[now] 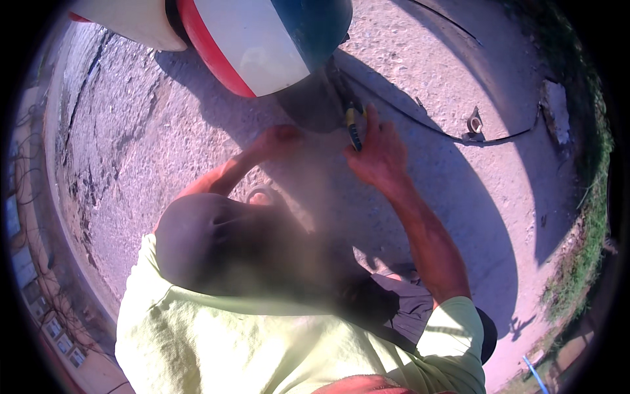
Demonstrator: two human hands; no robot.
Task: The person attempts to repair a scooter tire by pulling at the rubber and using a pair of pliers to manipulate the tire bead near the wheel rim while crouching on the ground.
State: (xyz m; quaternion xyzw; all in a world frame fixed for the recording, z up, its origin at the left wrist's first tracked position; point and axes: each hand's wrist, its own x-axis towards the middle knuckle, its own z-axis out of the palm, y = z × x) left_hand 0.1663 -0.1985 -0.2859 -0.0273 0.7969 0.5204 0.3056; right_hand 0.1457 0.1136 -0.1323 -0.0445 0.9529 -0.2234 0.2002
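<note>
My right hand (380, 152) is closed round a hand tool with a yellow-and-black handle (354, 130). Its working end points away from me at a dark part under the vehicle, and its exact kind does not show. To its left, my left hand (281, 140) has its fingers curled in at the lower edge of a dark grey, flap-like piece (312, 108). What those fingers hold, if anything, is hidden in shade. Above both hands hangs the rounded vehicle body (256, 49), striped red, white and dark teal.
A thin black cable (436, 131) runs over the rough pavement (125, 125) on the right, past a small metal bracket with a ring (474, 122). Farther right are a broken concrete block (556, 110) and a grass verge (584, 243). My bent knees are below my hands.
</note>
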